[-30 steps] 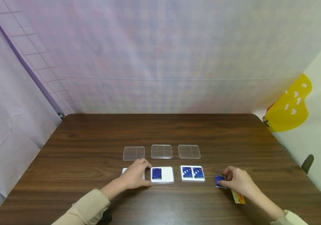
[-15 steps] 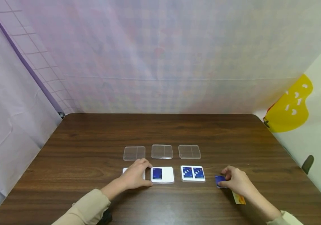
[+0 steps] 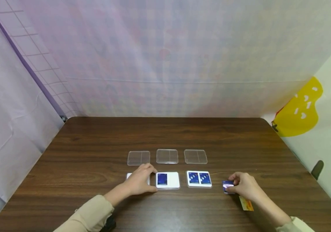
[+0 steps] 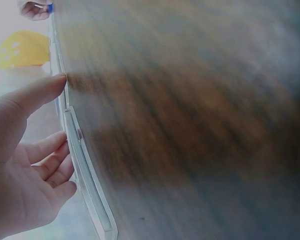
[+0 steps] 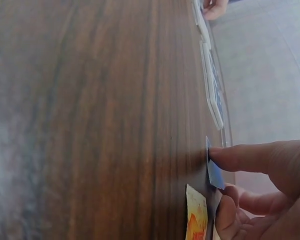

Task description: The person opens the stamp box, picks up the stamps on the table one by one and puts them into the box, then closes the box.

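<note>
On your table point(image 3: 95, 138), the left lid point(image 3: 138, 158), middle lid point(image 3: 167, 156) and right lid point(image 3: 195, 156) form a row toward the far edge. Nearer you, one before each, sit the left case point(image 3: 128, 175), middle case point(image 3: 173, 180) and right case point(image 3: 199, 186). Your left hand point(image 3: 138, 181) lies over the left case, beside the middle case's left edge. The lone card point(image 3: 162, 179) occupies that case's left half; paired cards point(image 3: 193, 178) sit in the right case. Toward the table's right edge, your right hand point(image 3: 245, 186) pinches the outer card point(image 3: 225, 183); a loose card point(image 3: 246, 204) (partly hidden by your wrist) lies nearer you.
</note>
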The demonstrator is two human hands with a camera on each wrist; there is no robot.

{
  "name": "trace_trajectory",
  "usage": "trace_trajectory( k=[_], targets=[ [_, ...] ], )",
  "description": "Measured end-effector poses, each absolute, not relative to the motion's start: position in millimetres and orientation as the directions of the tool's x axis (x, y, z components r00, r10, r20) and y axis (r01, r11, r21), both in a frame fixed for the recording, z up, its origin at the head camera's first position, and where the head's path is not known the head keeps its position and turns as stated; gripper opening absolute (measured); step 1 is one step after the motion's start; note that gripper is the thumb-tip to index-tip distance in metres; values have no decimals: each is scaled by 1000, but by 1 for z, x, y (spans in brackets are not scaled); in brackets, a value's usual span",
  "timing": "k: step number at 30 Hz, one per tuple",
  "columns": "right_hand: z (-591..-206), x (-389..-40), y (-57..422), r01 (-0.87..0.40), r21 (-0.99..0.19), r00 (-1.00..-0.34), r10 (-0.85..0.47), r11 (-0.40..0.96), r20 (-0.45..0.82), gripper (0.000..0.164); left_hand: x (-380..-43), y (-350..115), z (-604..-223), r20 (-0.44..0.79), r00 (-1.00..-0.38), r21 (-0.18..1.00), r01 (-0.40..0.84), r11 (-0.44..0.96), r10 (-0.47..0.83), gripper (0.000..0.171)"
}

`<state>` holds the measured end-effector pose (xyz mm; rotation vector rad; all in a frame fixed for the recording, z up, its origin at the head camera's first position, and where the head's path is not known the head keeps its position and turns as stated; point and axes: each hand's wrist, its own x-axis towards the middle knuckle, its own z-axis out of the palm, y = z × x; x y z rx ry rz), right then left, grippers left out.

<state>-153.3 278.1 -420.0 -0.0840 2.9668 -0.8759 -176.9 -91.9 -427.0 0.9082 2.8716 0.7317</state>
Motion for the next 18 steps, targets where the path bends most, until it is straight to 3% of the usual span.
trace_trajectory(
  k=[18],
  targets=[
    [-419,-164,291,-149,-514,-983,-181,845,-12,11,-178,-93,-428,89,-827,445,532,720,556,55]
  ],
)
